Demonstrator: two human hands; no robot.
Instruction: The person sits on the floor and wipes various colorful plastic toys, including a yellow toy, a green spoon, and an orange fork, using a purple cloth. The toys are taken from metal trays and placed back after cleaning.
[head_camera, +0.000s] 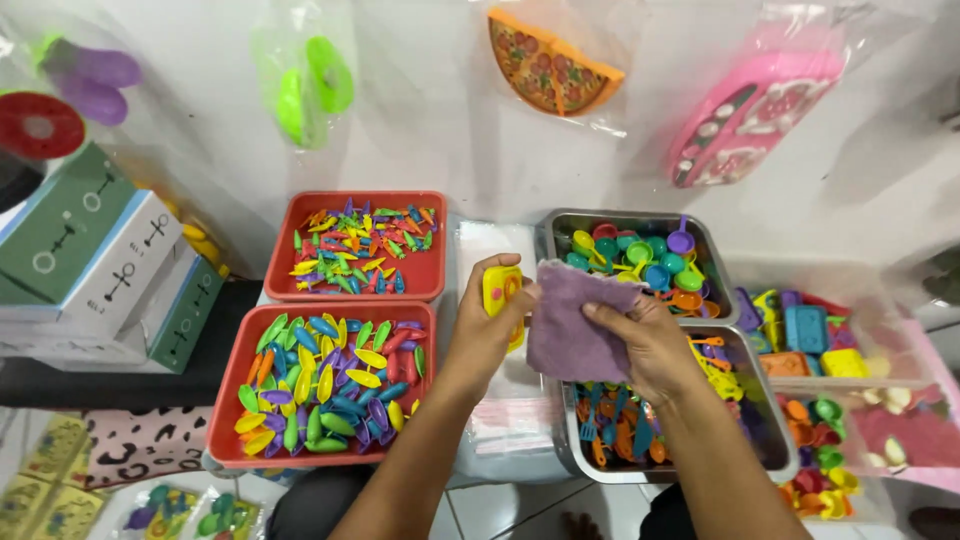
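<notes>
My left hand (487, 330) is closed around a small yellow toy (501, 290), thumb and fingers pinching its lower half; the upper end with a pink mark stands clear of the grip. My right hand (650, 345) holds a purple cloth (572, 322), fingers on its right edge, thumb pressing the front. The cloth touches the toy's right side. Both sit above a stack of clear bags (510, 420) in the middle of the bench.

Handling judgement: the toy looks like light, rigid moulded plastic, smooth and probably slippery, so a pinch across its flat faces holds better than one on the edges. The cloth is soft and limp; it drapes from the fingers and needs holding near a corner or bunched.

Surroundings: left, two red trays, the rear one (355, 290) with small pointed pieces, the front one (235, 450) with multicoloured oval pieces. Right, two steel pans, the rear (548, 235) holding small cups and pots, the front (575, 455) holding toy utensils. Further right, a clear bag of toys (810, 335). Boxes (95, 265) are stacked far left. Bagged toys hang on the wall, among them a pizza slice (550, 65).
</notes>
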